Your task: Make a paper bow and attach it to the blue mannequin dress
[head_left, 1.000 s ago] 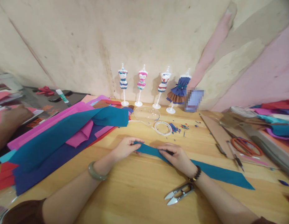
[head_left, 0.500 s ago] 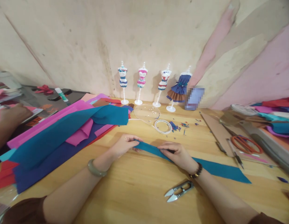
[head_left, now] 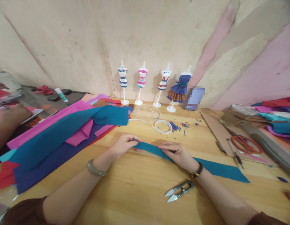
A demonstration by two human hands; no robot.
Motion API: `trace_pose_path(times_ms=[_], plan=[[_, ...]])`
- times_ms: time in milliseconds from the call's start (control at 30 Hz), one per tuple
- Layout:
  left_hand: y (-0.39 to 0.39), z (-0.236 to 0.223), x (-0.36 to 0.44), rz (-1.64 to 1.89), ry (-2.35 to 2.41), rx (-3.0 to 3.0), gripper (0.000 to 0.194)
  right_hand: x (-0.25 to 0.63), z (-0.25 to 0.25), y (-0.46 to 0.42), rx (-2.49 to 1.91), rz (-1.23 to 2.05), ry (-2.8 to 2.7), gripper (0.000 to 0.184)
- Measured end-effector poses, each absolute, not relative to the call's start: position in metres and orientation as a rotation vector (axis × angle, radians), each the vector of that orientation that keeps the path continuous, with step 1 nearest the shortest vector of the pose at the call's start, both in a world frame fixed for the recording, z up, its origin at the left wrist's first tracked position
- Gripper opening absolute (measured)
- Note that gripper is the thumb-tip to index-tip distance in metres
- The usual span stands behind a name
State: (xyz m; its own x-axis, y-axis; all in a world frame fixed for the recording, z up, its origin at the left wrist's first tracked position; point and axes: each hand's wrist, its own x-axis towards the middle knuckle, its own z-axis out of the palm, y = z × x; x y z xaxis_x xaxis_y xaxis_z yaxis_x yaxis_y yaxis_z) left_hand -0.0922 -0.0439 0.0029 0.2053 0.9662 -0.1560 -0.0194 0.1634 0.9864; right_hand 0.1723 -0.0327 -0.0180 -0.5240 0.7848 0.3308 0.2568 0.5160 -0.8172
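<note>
A long teal strip [head_left: 226, 170], either crepe paper or fabric, stretches between my hands and runs on under my right wrist to lie on the table [head_left: 126, 193]. My left hand [head_left: 125, 144] pinches its left end between thumb and fingers. Further along, my right hand [head_left: 177, 153] grips the strip's upper edge with thumb and fingertips. The stretch between the hands looks narrower than the loose right end. Thread snips [head_left: 179, 190] lie on the table below my right hand, blades pointing left.
Stacked coloured sheets [head_left: 53, 137] cover the left side, near another person's hand [head_left: 16, 115]. Several small dress forms [head_left: 142, 78] line the wall. Ahead lie a white ring [head_left: 163, 127] and scraps [head_left: 174, 126]. To the right are a board [head_left: 212, 128], pen [head_left: 238, 159] and orange-handled scissors [head_left: 246, 144].
Both hands keep their hold on the teal strip with almost no movement. The view has shifted very slightly, and the other person's hand stays in about the same spot.
</note>
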Motion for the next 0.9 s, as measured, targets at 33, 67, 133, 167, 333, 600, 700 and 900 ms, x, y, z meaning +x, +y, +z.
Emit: trace_pose_path(times_ms=[33,67,133,167,333,600,700,900], plan=[[-0.0439,0.0037,-0.0921,0.959,1.106,1.159,0.018,0.1722,-0.0176,-0.0326,-0.843,0.934,-2.049,0.029],[-0.0439,0.0048,-0.0921,0.958,1.108,1.165,0.018,0.1721,-0.0171,-0.0325,-0.838,0.925,-2.056,0.028],[-0.0438,0.0068,-0.0921,0.95,1.114,1.182,0.018,0.172,-0.0162,-0.0324,-0.826,0.905,-2.07,0.028],[-0.0436,0.0077,-0.0922,0.944,1.118,1.191,0.018,0.172,-0.0158,-0.0323,-0.818,0.894,-2.078,0.027],[-0.0422,0.0083,-0.0948,0.911,1.141,1.242,0.019,0.1722,-0.0162,-0.0321,-0.815,0.856,-2.115,0.026],[-0.0415,0.0106,-0.1013,0.846,1.211,1.387,0.027,0.1713,-0.0127,-0.0347,-0.895,0.791,-2.145,0.023],[-0.04,0.0086,-0.1016,0.863,1.28,1.414,0.025,0.1717,-0.0133,-0.0352,-0.952,0.745,-2.161,0.029],[-0.0369,0.0057,-0.102,0.918,1.262,1.375,0.042,0.1718,-0.0148,-0.0348,-0.96,0.717,-2.175,0.021]])
